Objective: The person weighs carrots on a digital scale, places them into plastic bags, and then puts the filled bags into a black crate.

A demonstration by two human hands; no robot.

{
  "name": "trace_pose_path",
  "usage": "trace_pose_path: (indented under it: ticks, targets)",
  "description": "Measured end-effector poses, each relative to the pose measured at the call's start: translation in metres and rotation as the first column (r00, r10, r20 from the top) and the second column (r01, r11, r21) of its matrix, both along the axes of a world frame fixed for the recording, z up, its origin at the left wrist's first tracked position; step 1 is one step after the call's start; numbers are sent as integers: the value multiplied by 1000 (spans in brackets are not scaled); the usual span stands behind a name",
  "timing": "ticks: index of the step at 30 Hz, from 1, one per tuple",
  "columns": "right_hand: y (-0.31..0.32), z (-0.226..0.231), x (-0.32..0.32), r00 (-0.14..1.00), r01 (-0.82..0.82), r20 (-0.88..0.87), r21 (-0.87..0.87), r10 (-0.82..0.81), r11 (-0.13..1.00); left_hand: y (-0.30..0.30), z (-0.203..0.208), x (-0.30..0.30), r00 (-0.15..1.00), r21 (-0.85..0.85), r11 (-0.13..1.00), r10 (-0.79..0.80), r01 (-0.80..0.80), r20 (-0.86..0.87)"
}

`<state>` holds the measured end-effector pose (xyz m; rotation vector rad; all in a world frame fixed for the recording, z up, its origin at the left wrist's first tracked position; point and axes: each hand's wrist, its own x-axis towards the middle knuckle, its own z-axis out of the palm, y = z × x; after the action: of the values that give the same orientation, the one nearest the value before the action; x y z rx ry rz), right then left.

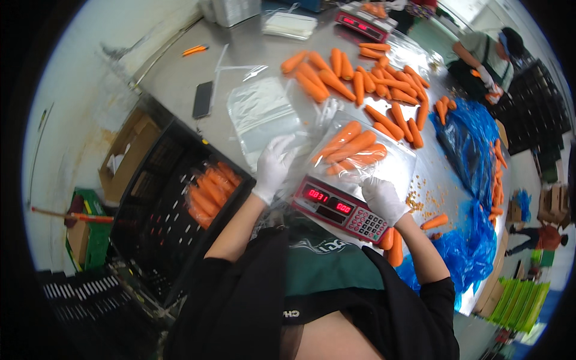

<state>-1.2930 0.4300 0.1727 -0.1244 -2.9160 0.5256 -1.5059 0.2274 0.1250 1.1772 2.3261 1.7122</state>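
A clear bag of carrots (355,149) lies on the metal pan of a red digital scale (324,210) with a lit display. My right hand (384,198), in a white glove, is at the bag's near edge above the keypad, its fingers curled onto the plastic. My left hand (275,167), also gloved, is left of the scale with its fingers stretched out, beside a stack of flat clear bags (261,114). It holds nothing that I can make out. Loose carrots (390,84) lie in a heap beyond the scale.
A black crate (153,216) at the left holds bagged carrots (210,193). On the metal table are a phone (203,99), an orange cutter (195,50) and blue plastic sheeting (471,150). A second scale (364,25) stands at the far side. A co-worker (489,63) handles carrots at the right.
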Motion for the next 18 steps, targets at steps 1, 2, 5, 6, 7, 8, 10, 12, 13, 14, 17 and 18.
trace_pose_path:
  ticks: [1,2,5,6,7,8,10,12,13,14,17,18]
  targets:
    - [-11,17,-13,998,5,-65,-134,-13,991,-23,4,12,998,14,999,48,-49,42]
    - [-21,33,-29,998,-20,-69,-220,5,975,-35,8,26,1000,53,999,12,-10,-27]
    - [-59,57,-79,947,-318,28,208,319,925,-50,40,77,977,37,993,-117,112,180]
    - [-71,54,-94,907,-307,-105,500,409,810,-51,59,85,954,-4,992,-118,124,277]
    - [-91,56,-102,963,-250,-92,50,254,967,-56,69,90,921,-37,991,-108,132,375]
    - [-112,70,-108,993,-98,25,-392,117,915,-64,66,93,965,-71,997,-16,36,261]
    - [-149,112,-118,945,224,321,-777,63,588,-84,55,93,967,12,971,237,-237,-90]
    - [-160,114,-125,957,117,230,-866,180,486,-120,88,80,949,-103,973,225,-207,222]
    - [-166,116,-127,956,66,180,-901,230,428,-141,92,75,854,-148,941,338,-304,396]
    - [-172,121,-131,931,78,233,-879,281,470,-164,97,67,824,-109,929,364,-353,434]
    - [-171,112,-131,931,10,149,-923,333,384,-250,94,44,874,-321,836,484,-445,48]
    - [-166,106,-132,937,64,197,-910,289,410,-259,106,41,732,-351,763,635,-543,246]
